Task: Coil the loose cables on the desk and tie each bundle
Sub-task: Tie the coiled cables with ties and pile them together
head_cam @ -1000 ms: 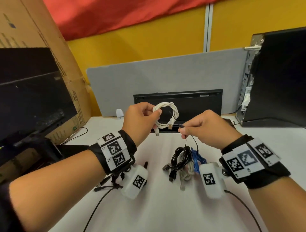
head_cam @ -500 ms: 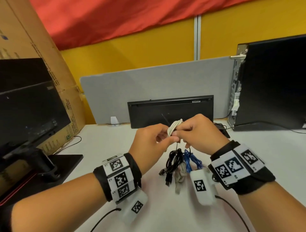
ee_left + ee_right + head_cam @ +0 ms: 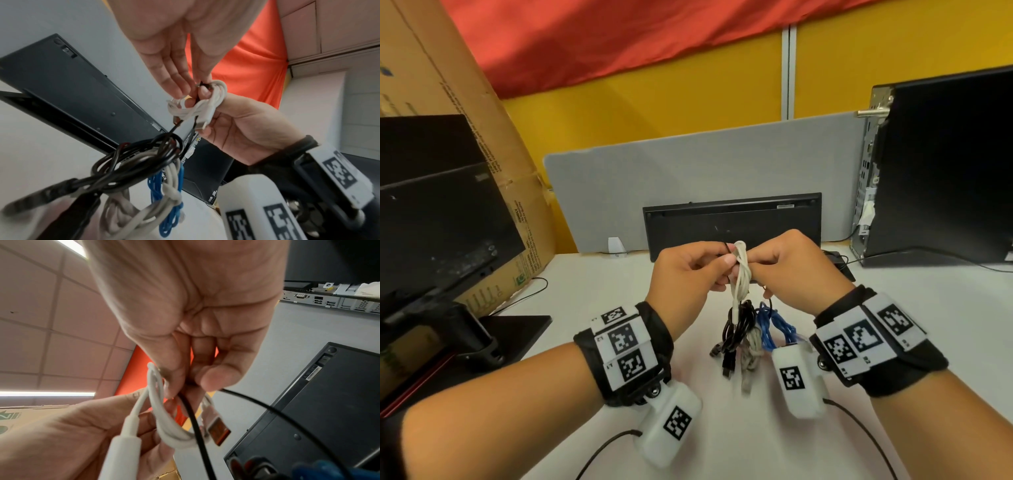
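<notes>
Both hands meet above the white desk (image 3: 722,428) around a white cable (image 3: 742,270) folded into a narrow coil that hangs downward. My left hand (image 3: 722,265) pinches the coil near its top; its USB plug (image 3: 218,428) dangles below. My right hand (image 3: 755,265) pinches a thin black tie (image 3: 193,415) that runs across the coil (image 3: 205,100), one end poking up (image 3: 725,245). Below the hands lie three bundles side by side: black (image 3: 736,329), grey (image 3: 751,349) and blue (image 3: 774,325).
A black keyboard (image 3: 732,222) leans on the grey divider (image 3: 705,171) behind the hands. A computer tower (image 3: 945,171) stands at the right, with a black mouse (image 3: 839,262) and its lead near it. A monitor (image 3: 431,222), its base (image 3: 513,329) and a cardboard box (image 3: 493,144) are at the left.
A second ago my left hand held the white coil up as a round loop, with the right hand apart holding the tie. The hands have since closed together and the coil is squeezed flat.
</notes>
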